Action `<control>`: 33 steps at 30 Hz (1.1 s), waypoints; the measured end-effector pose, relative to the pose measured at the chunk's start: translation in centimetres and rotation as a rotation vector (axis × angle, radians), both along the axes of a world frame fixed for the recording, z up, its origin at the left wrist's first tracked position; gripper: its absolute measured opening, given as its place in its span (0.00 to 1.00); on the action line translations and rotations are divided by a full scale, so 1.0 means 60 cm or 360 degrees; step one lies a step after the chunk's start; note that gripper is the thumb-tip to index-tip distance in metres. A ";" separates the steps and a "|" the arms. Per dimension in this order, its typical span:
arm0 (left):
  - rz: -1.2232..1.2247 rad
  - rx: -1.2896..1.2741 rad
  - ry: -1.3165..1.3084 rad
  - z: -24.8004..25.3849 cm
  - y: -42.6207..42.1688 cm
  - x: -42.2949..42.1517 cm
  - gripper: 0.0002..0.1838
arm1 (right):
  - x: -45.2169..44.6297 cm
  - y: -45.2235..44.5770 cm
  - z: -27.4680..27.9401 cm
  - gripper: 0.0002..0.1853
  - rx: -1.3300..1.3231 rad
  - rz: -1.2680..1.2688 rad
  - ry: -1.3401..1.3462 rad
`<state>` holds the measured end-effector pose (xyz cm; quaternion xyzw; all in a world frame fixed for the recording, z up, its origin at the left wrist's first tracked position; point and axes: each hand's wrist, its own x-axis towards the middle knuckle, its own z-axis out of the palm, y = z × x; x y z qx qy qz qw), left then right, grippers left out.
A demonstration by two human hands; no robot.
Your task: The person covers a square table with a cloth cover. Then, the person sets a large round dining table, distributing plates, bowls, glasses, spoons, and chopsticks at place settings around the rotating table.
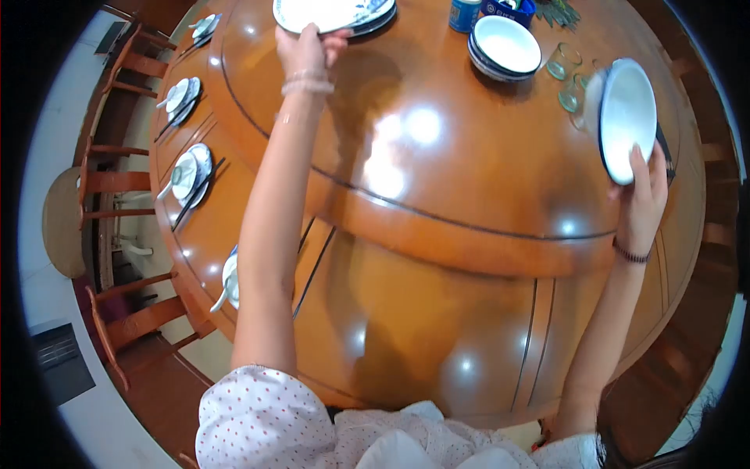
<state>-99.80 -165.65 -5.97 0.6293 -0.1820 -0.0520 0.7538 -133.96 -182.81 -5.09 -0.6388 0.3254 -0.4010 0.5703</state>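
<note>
At the top of the head view, my left hand (308, 51) is closed on the near edge of a white plate with a blue pattern (324, 12), which lies over darker-rimmed plates. On the right, my right hand (647, 191) grips a white bowl (629, 117) by its lower rim, tilted on its side above the wooden turntable (469, 180). Between the hands stands a stack of white bowls (506, 47) with dark outsides. Small clear glasses (572, 95) are just left of the held bowl.
Place settings (187, 173) with bowls, spoons and chopsticks line the left table edge. A blue can (464, 14) and a blue box (509, 9) stand at the top. Wooden chairs (121, 191) surround the round table. My left forearm partly covers another setting (230, 280).
</note>
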 end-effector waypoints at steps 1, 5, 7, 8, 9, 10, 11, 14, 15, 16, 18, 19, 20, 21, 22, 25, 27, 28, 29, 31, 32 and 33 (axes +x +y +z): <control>-0.0123 -0.0008 -0.0056 0.017 0.042 -0.051 0.11 | -0.039 0.029 0.006 0.20 0.0025 -0.0070 0.0064; -0.0164 0.0006 0.0250 0.052 0.217 -0.340 0.25 | -0.184 0.188 0.016 0.18 0.0199 -0.0212 0.0022; -0.0276 0.0263 0.0366 0.031 0.321 -0.453 0.32 | -0.255 0.264 0.004 0.19 0.0410 -0.0193 -0.0004; -0.0272 0.0377 0.0430 0.018 0.360 -0.509 0.33 | -0.275 0.310 0.010 0.19 0.0544 -0.0262 -0.0028; -0.0300 0.0347 0.0508 0.010 0.394 -0.558 0.32 | -0.299 0.349 0.007 0.18 0.0700 -0.0237 -0.0030; -0.0287 0.0253 0.0668 -0.021 0.424 -0.594 0.32 | -0.313 0.381 -0.009 0.17 0.0824 -0.0170 -0.0130; -0.0345 0.0325 0.0773 -0.032 0.453 -0.626 0.31 | -0.326 0.412 -0.015 0.16 0.0861 -0.0147 -0.0086; -0.0403 0.0277 0.0859 -0.107 0.505 -0.673 0.30 | -0.339 0.472 -0.034 0.18 0.0941 0.0056 -0.0021; -0.0419 0.0260 0.0840 -0.125 0.513 -0.677 0.30 | -0.342 0.486 -0.046 0.18 0.0966 0.0147 0.0026; -0.0447 0.0245 0.0826 -0.144 0.520 -0.680 0.29 | -0.344 0.499 -0.063 0.18 0.0996 0.0235 0.0080; -0.0481 0.0236 0.0826 -0.180 0.531 -0.690 0.28 | -0.334 0.515 -0.107 0.20 0.0969 0.0407 0.0110; -0.0447 0.0191 0.0813 -0.194 0.529 -0.691 0.26 | -0.328 0.523 -0.123 0.21 0.0949 0.0443 0.0166; -0.0410 0.0143 0.0797 -0.204 0.525 -0.692 0.25 | -0.318 0.531 -0.133 0.21 0.0925 0.0482 0.0220; -0.0387 0.0163 0.0770 -0.211 0.524 -0.693 0.26 | -0.310 0.537 -0.142 0.21 0.0898 0.0522 0.0242; -0.0394 0.0150 0.0766 -0.219 0.525 -0.695 0.26 | -0.302 0.546 -0.150 0.21 0.0869 0.0558 0.0261; -0.0337 0.0099 0.0752 -0.236 0.517 -0.696 0.26 | -0.273 0.559 -0.179 0.22 0.0834 0.0600 0.0270; -0.0301 0.0111 0.0743 -0.235 0.516 -0.700 0.26 | -0.260 0.572 -0.185 0.22 0.0773 0.0613 0.0270; -0.0299 0.0093 0.0736 -0.234 0.515 -0.700 0.26 | -0.254 0.578 -0.186 0.22 0.0755 0.0618 0.0269; -0.0288 0.0101 0.0750 -0.239 0.512 -0.698 0.25 | -0.247 0.580 -0.188 0.22 0.0725 0.0620 0.0276; -0.0263 0.0097 0.0753 -0.247 0.511 -0.693 0.25 | -0.236 0.582 -0.189 0.22 0.0679 0.0622 0.0312; -0.0286 0.0181 0.0764 -0.244 0.511 -0.690 0.26 | -0.231 0.581 -0.190 0.22 0.0668 0.0642 0.0306; -0.0307 0.0267 0.0777 -0.242 0.512 -0.686 0.26 | -0.226 0.580 -0.192 0.22 0.0691 0.0639 0.0318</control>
